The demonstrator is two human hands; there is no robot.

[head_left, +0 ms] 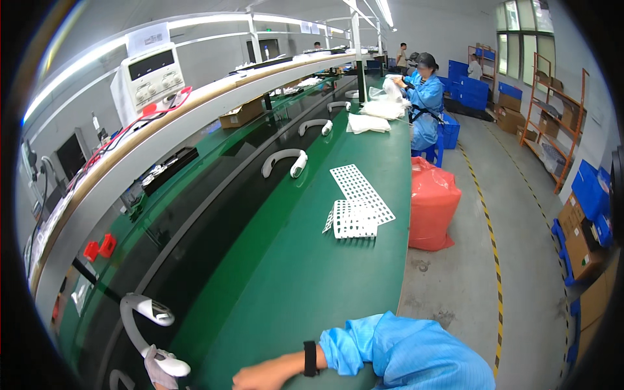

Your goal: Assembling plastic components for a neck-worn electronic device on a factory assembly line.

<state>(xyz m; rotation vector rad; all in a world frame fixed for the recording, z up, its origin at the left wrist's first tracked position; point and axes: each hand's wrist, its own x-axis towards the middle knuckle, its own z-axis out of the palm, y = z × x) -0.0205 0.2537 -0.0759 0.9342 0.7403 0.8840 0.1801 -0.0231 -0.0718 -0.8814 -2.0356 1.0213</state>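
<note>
Down at the lower left, my left grip (pixel 158 372) is closed around the near end of a white U-shaped device (pixel 132 329), whose bend lies over the dark strip (pixel 201 250). My right grip (pixel 263 377) is above the green tabletop (pixel 292 279), near the lower edge; its fingers are partly cut off, so I cannot tell how far open it is or whether it holds anything. Farther along, white perforated sheets (pixel 356 185) overlap near a red bag (pixel 432 205).
</note>
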